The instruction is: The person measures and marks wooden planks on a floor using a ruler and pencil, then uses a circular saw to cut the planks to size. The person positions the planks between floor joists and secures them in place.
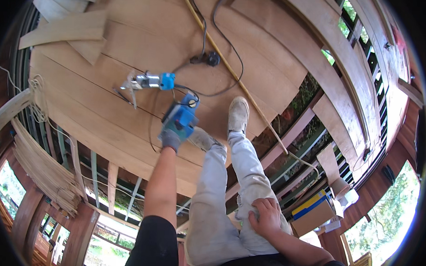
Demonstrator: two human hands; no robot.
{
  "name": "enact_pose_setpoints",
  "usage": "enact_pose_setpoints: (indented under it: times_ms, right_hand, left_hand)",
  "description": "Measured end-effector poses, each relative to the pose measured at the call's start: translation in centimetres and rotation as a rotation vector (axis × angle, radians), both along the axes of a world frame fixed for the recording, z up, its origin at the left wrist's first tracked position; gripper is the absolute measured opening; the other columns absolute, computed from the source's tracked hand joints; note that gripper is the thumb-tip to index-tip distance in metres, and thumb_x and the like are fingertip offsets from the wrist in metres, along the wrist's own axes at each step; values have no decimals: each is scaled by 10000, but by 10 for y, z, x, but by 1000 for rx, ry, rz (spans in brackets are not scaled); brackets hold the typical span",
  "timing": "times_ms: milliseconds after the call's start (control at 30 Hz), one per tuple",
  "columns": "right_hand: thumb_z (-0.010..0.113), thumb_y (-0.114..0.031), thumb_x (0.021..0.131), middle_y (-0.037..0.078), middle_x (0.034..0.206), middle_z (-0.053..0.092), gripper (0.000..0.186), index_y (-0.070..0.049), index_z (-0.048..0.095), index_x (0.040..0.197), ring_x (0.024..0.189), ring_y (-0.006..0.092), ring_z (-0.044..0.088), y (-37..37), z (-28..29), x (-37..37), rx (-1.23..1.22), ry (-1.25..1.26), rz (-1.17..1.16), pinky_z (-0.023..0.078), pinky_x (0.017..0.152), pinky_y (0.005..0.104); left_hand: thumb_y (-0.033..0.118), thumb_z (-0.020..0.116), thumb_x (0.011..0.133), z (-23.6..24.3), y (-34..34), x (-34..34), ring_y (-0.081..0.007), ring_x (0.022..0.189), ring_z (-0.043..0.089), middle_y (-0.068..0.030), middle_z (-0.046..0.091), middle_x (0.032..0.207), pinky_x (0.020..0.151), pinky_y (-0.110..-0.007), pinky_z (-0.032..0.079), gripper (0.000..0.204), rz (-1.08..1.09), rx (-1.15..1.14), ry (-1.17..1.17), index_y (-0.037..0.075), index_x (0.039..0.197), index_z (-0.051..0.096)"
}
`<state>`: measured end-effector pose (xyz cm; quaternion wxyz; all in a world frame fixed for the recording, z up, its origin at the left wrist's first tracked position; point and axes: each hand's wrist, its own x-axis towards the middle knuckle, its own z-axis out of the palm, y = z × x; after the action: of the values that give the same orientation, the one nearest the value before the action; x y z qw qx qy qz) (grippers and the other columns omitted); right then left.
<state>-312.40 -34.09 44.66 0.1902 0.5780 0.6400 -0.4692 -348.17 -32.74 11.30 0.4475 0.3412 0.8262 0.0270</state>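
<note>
My left hand (172, 140), in a grey glove, grips a blue electric planer (181, 115), slightly blurred, over the plywood boards (73, 104). A teal and silver trim router (154, 81) lies just beyond the planer, with a dark cord beside it. A black plug connection (208, 58) sits farther up on the boards. My right hand (265, 211) is bare and rests on my right thigh, its fingers somewhat apart and holding nothing. My two shoes stand on the boards below the tools.
A long wooden pole (251, 101) crosses the boards. Offcuts (66, 29) lie upper left, stacked thin strips (43, 167) lower left. Open joists (297, 136) show gaps at right, near long planks (346, 72) and a cardboard box (313, 218). A coiled pale cord (38, 96) hangs at left.
</note>
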Motion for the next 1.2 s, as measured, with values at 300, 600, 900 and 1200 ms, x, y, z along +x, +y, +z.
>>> enact_pose_setpoints:
  times_ms: [300, 600, 900, 1200]
  right_hand:
    - [648, -269, 846, 124, 1077, 699, 247, -84, 711, 996, 1102, 325, 612, -4, -8, -2, -71, -93, -146, 465, 963, 462]
    - [569, -269, 884, 227, 954, 706, 291, -35, 686, 1011, 935, 357, 691, -31, -57, 4, 23, 301, -637, 530, 853, 428]
    - [644, -439, 904, 153, 1450, 499, 635, -141, 508, 1448, 1179, 283, 620, 11, 29, -137, -598, 934, -118, 505, 966, 413]
    - [796, -298, 757, 276, 1489, 408, 981, -211, 262, 1575, 1382, 407, 415, 35, 165, -162, 380, 743, 47, 373, 1124, 475]
  left_hand:
    - [289, 712, 774, 280, -13, 63, -224, 796, 715, -135, 739, 856, 729, -383, 562, 307, -20, 47, -278, 72, 990, 725]
    - [173, 743, 818, 549, -20, 83, -91, 595, 632, -38, 677, 691, 548, -289, 518, 203, 16, 356, -629, 21, 945, 696]
    - [137, 682, 831, 715, -32, 14, -175, 942, 674, -124, 665, 1142, 794, -317, 572, 605, 149, 859, -919, -46, 1383, 512]
    - [166, 665, 859, 792, -49, -37, -161, 1012, 606, -99, 594, 1166, 855, -348, 535, 468, 441, 1297, -718, -9, 1274, 533]
